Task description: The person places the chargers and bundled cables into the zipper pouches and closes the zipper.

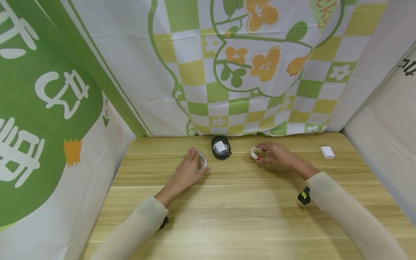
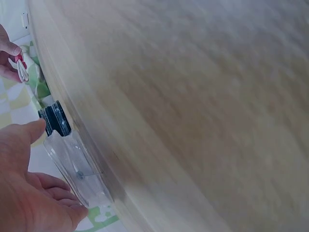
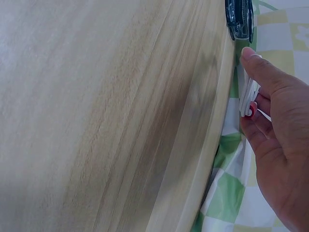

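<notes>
In the head view, my left hand [image 1: 187, 169] spreads around a clear plastic container [image 1: 203, 160] on the table, thumb on one side and fingers on the other. From the left wrist, that container [image 2: 79, 169] looks see-through, and the thumb seems slightly apart from it. My right hand [image 1: 276, 155] pinches a coiled white cable [image 1: 254, 153] with red parts, between thumb and fingers. The same cable [image 3: 247, 94] shows in the right wrist view. Between the hands stands a dark oval case [image 1: 221, 154] with a white block [image 1: 220, 146] showing in it.
A white plug adapter [image 1: 327, 152] lies on the wooden table [image 1: 227, 216], right of my right hand. Behind the table's back edge hangs a green-and-yellow checked cloth [image 1: 238, 104]. Printed fabric walls [image 1: 35, 108] close in the sides.
</notes>
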The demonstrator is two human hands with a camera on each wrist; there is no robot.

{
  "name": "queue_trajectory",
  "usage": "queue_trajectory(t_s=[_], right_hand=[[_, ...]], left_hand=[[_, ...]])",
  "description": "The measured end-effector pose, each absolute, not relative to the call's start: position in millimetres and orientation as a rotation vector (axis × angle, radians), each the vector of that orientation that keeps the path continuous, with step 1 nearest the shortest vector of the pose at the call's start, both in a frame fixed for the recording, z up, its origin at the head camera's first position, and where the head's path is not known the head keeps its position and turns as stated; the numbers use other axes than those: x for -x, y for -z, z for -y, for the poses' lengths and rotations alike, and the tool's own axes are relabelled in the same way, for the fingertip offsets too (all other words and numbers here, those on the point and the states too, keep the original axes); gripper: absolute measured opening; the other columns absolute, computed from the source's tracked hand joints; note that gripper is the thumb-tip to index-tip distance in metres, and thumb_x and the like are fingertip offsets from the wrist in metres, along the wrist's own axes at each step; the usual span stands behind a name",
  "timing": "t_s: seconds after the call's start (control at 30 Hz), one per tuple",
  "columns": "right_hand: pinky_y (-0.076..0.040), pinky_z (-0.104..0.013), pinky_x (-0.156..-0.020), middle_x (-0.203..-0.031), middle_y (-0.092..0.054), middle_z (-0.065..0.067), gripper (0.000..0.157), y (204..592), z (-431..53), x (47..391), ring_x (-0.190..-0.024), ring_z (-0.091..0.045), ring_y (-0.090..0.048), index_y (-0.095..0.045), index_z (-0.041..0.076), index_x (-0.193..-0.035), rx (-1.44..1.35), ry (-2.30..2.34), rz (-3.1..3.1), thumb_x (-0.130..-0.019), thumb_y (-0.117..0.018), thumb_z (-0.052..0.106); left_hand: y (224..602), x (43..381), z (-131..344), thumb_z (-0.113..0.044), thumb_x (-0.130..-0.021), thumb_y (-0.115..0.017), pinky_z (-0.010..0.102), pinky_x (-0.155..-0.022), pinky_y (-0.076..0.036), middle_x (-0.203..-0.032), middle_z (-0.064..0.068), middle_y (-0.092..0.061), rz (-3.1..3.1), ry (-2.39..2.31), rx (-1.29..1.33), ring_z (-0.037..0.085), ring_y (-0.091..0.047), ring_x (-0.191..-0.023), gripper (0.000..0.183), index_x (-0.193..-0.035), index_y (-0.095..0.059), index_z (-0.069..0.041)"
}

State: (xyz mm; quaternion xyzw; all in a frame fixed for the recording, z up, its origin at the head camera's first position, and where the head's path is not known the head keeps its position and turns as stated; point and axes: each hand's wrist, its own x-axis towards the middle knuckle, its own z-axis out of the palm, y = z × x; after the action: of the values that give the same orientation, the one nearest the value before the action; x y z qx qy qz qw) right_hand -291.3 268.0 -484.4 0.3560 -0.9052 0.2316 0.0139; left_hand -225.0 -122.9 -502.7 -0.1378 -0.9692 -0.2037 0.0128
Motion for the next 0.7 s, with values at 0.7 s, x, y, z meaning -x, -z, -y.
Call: queue_trajectory(t_s=[0.7], right_hand=[[-0.055, -0.055, -0.104, -0.139, -0.065, -0.028, 0.068, 481.8, -254.9, 289.1, -0.109, -0.035, -0.071, -0.061, -0.009, -0.141, -1.166, -0.734, 2.782, -0.086, -0.09, 0.019]], left_hand=[[512.5, 224.9, 123.5, -0.025, -0.106, -0.061, 0.056, -0.129, -0.022, -0.165, 0.037, -0.026, 2.885, 0.95, 0.412, 0.047, -0.022, -0.158, 0.07, -0.153, -0.035, 0.02]])
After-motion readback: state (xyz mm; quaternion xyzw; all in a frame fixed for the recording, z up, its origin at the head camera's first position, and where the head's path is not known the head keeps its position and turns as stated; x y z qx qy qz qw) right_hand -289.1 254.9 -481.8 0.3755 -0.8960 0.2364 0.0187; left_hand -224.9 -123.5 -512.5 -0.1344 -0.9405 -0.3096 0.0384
